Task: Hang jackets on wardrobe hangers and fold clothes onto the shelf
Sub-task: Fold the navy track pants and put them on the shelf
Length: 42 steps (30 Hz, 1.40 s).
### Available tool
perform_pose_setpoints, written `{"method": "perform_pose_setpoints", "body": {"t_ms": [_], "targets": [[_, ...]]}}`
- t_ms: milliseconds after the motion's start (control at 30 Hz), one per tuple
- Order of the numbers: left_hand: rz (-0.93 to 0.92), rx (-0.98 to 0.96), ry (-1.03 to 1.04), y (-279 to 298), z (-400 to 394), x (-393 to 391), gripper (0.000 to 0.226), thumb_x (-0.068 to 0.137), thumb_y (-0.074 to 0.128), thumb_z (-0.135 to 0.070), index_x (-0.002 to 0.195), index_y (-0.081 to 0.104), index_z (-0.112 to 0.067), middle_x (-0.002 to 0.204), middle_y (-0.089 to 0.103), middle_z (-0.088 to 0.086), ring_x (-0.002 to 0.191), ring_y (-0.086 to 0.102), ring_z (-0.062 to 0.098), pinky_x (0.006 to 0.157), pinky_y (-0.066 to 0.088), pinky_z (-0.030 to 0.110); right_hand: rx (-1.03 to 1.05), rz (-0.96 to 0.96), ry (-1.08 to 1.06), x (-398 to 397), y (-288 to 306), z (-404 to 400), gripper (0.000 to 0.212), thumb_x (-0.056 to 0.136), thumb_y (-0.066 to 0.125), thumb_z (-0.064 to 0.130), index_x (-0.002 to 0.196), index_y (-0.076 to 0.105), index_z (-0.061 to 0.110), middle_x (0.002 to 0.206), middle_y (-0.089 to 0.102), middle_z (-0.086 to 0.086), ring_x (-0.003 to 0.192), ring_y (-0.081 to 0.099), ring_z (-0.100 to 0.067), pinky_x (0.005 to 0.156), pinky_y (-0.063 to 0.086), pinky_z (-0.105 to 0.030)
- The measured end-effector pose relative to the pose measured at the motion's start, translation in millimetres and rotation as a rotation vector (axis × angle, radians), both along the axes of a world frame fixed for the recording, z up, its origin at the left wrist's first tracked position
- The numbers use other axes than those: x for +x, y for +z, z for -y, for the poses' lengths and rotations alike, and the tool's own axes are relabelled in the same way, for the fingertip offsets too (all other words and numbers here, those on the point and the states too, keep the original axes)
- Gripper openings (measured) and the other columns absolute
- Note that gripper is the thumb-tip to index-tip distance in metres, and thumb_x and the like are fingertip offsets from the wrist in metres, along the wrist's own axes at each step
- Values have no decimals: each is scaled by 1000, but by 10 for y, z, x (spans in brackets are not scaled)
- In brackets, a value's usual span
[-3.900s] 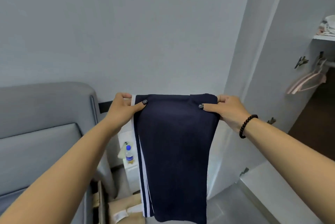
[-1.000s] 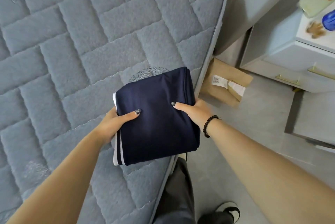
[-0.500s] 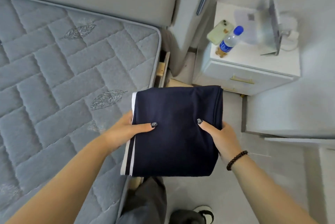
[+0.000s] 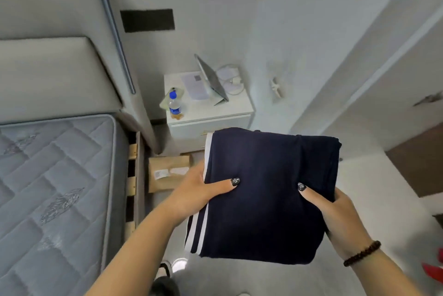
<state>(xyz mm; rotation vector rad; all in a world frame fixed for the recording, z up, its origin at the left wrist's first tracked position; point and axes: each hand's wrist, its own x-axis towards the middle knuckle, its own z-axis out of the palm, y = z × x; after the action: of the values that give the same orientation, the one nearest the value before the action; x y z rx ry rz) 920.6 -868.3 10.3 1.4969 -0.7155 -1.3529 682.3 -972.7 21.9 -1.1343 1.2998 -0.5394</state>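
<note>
Between the bed and the wardrobe, a folded navy garment (image 4: 266, 195) with white side stripes was held in the air, the left hand (image 4: 199, 190) and right hand (image 4: 335, 214) each gripping an edge, thumbs on top. Far left, a blue-capped bottle (image 4: 174, 106) stood on the nightstand (image 4: 211, 113); its label was unreadable. A grey quilted mattress (image 4: 55, 188) lay left.

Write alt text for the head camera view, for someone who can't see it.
Two bare hands, left hand and right hand, hold a folded navy garment with white side stripes, thumbs on top, above the floor. Behind it stand a white nightstand with a water bottle and a grey mattress at left.
</note>
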Motion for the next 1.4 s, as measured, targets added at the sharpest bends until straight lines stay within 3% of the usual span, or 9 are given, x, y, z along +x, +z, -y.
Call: {"method": "perform_pose_setpoints", "body": {"t_ms": [67, 200, 333, 567, 833, 1067, 1300, 1400], "targets": [[21, -35, -79, 282, 229, -391, 40, 84, 73, -19, 121, 60, -27, 113, 71, -7, 103, 68, 14, 94, 53, 40, -36, 8, -78, -460, 274, 58, 38, 69, 76, 28, 106, 67, 24, 99, 74, 8, 95, 69, -19, 84, 55, -41], [24, -114, -267, 805, 697, -1120, 40, 85, 71, -18, 122, 59, -26, 115, 71, -6, 104, 68, 14, 91, 54, 35, -112, 32, -257, -1323, 771, 131, 31, 74, 76, 23, 104, 66, 22, 101, 73, 5, 97, 67, -20, 81, 55, -38], [72, -183, -414, 1236, 1152, -1749, 40, 82, 76, -24, 119, 61, -28, 111, 72, -8, 102, 69, 13, 94, 53, 38, -198, 75, -414, -1991, 1179, 117, 41, 69, 78, 23, 108, 67, 18, 102, 74, 4, 98, 68, -21, 86, 54, -40], [89, -284, -710, 1796, 1947, -2680, 39, 85, 72, -23, 122, 61, -25, 111, 72, -7, 101, 69, 15, 93, 54, 39, -379, 86, -668, -2798, 1685, 94, 28, 80, 72, 13, 106, 69, 19, 99, 74, 7, 90, 70, -9, 78, 53, -29], [91, -459, -988, 2295, 2977, -3496, 34, 88, 69, -19, 119, 59, -29, 110, 72, -14, 100, 69, 6, 82, 56, 21, -518, 1, -879, -3362, 2096, 423, 26, 79, 72, 10, 103, 67, 20, 92, 74, 14, 82, 70, -2, 60, 52, -11], [35, -639, -1120, 3055, 3815, -4075, 27, 89, 67, -17, 113, 62, -29, 106, 73, -12, 97, 70, 9, 75, 57, 21, -656, -105, -994, -3678, 2763, 939, 25, 78, 73, 18, 102, 67, 22, 96, 74, 13, 86, 70, -4, 73, 52, -20], [5, -772, -1108, 4006, 4601, -4684, 31, 85, 71, -24, 115, 67, -21, 107, 74, -4, 97, 71, 17, 81, 56, 33, -813, -156, -984, -4166, 3840, 1604, 24, 82, 71, 23, 105, 69, 18, 100, 74, 9, 91, 70, -8, 78, 51, -25], [5, -800, -1037, 4464, 4976, -5005, 28, 83, 73, -26, 109, 69, -17, 100, 76, 0, 88, 73, 19, 69, 58, 29, -846, -180, -972, -4524, 4363, 2005, 28, 81, 74, 24, 107, 69, 14, 101, 74, 5, 91, 71, -14, 81, 54, -30]]}}
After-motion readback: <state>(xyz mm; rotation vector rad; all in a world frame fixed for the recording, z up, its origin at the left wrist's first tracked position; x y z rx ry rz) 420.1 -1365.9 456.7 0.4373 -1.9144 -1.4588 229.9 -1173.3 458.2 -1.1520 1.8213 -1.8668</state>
